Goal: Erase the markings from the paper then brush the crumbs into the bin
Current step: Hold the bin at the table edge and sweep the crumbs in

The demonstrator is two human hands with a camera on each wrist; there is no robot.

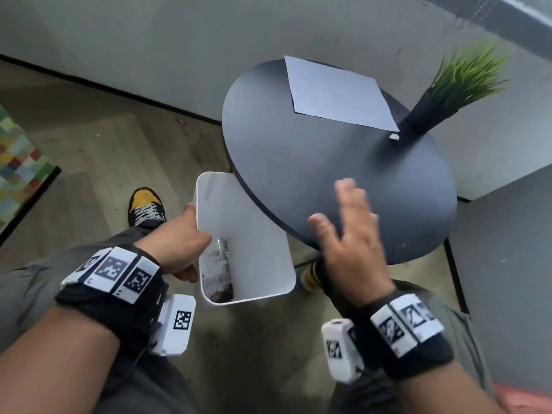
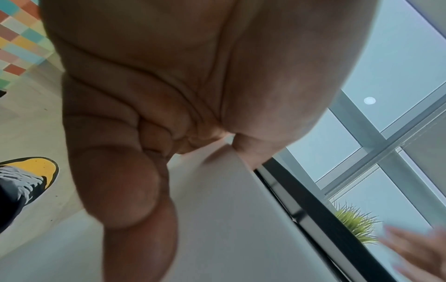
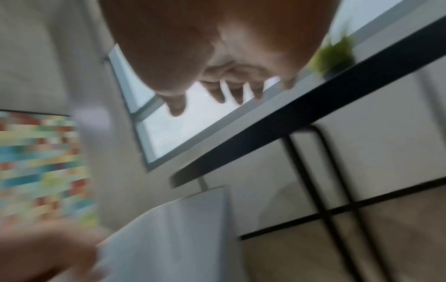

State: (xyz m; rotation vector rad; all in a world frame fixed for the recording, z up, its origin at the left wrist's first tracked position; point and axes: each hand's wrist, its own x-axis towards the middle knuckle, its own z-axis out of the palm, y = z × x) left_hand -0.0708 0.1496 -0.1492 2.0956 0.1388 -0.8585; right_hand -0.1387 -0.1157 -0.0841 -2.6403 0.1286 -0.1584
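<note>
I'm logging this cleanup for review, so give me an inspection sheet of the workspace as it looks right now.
Surface: round dark table; crumbs too small to make out.
Job's things: paper lies flat at the far side, no markings visible; white bin is held tucked under the table's near edge, with rubbish inside.
Clutter: small white piece, perhaps the eraser, beside the potted plant.
Grippers: left hand grips the bin's rim; right hand is open and blurred over the table's near edge.
Cables: nothing seen.
Surroundings: wood-look floor, multicoloured rug, window behind.
</note>
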